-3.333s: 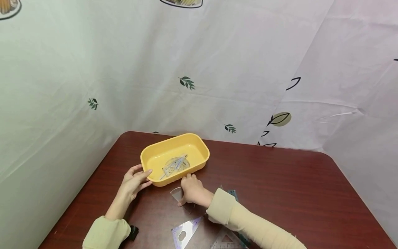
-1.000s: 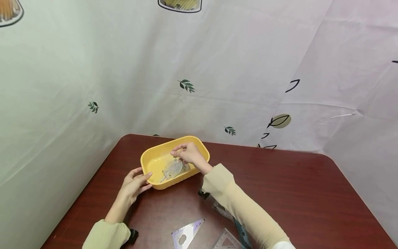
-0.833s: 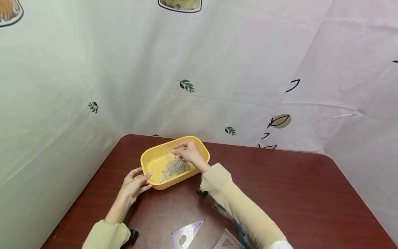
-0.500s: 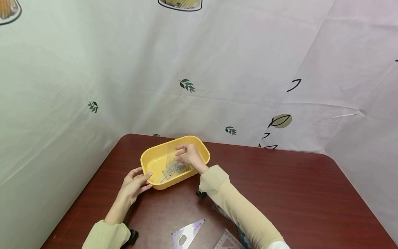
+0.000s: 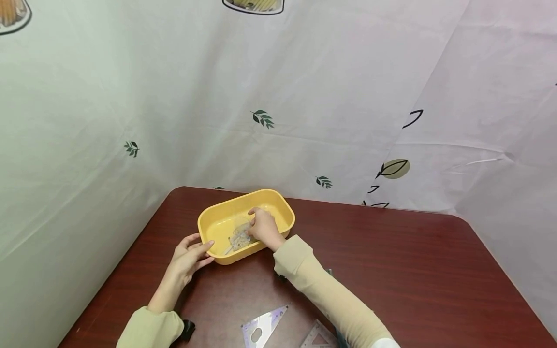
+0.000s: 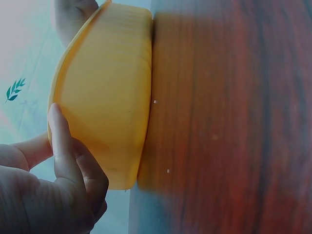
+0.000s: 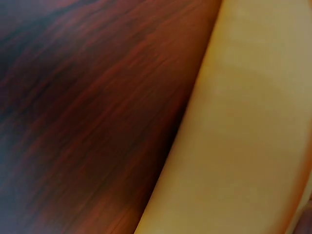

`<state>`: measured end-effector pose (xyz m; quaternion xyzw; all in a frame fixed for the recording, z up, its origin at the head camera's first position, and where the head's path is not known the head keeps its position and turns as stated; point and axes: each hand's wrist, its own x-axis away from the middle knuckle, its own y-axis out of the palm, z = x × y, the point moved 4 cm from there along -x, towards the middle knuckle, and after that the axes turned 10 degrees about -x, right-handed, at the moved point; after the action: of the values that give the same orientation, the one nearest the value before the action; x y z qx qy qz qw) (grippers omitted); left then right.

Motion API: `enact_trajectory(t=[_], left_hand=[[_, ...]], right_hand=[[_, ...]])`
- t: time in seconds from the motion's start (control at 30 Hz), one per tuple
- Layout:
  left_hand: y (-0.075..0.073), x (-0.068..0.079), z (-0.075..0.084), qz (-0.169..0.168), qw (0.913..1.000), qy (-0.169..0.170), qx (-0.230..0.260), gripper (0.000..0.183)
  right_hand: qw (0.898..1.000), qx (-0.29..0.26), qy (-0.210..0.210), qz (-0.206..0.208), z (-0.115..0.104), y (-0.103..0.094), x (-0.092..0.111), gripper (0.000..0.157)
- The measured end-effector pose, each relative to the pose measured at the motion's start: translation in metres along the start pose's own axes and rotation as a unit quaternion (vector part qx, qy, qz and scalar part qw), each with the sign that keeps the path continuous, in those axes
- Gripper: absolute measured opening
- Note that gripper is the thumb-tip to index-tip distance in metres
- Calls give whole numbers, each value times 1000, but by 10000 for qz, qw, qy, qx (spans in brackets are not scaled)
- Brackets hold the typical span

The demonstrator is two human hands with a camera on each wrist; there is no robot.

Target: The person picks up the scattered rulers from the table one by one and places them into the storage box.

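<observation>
My left hand (image 5: 186, 261) grips the near left corner of a yellow plastic tray (image 5: 274, 197), thumb over the rim and fingers against the outside. In the left wrist view that hand (image 6: 58, 180) holds the tray's wall (image 6: 105, 97). Inside the tray, my right hand (image 5: 264, 228) reaches low with bent fingers and pinches a clear protractor (image 5: 241, 222), partly hidden by the fingers. Beneath it lie several clear drawing pieces (image 5: 237, 241), overlapping. The right wrist view shows mostly the tray's outer wall (image 7: 234, 136), with a sliver of hand at the lower right corner.
A purple-edged set square (image 5: 268, 323) lies on the dark red table (image 5: 391, 270) near its front. Right of it is a clear set square (image 5: 314, 335), with a teal piece partly hidden under the right forearm. White patterned cloth (image 5: 348, 96) hangs behind the table.
My right hand has carried the clear protractor from the table into the tray, then lowered it among the other pieces. The left hand has kept its grip on the tray.
</observation>
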<state>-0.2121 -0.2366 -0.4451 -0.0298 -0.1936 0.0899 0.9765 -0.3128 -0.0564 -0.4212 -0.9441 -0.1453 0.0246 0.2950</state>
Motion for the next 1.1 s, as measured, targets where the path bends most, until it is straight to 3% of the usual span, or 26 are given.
enact_trajectory(t=[0.57, 0.8, 0.97, 1.1], left_hand=[[1, -1, 2, 5, 10000, 18, 22, 72], [2, -1, 3, 10, 10000, 9, -10, 73], [1, -1, 2, 22, 10000, -10, -8, 74], [0, -1, 0, 13, 10000, -29, 4, 75]], right_hand=[[9973, 728, -28, 97, -1, 1, -1, 30], [9940, 1072, -124, 170, -2, 0, 0, 29], [9941, 1031, -269, 187, -2, 0, 2, 29], [9973, 654, -345, 24, -2, -3, 3, 29]])
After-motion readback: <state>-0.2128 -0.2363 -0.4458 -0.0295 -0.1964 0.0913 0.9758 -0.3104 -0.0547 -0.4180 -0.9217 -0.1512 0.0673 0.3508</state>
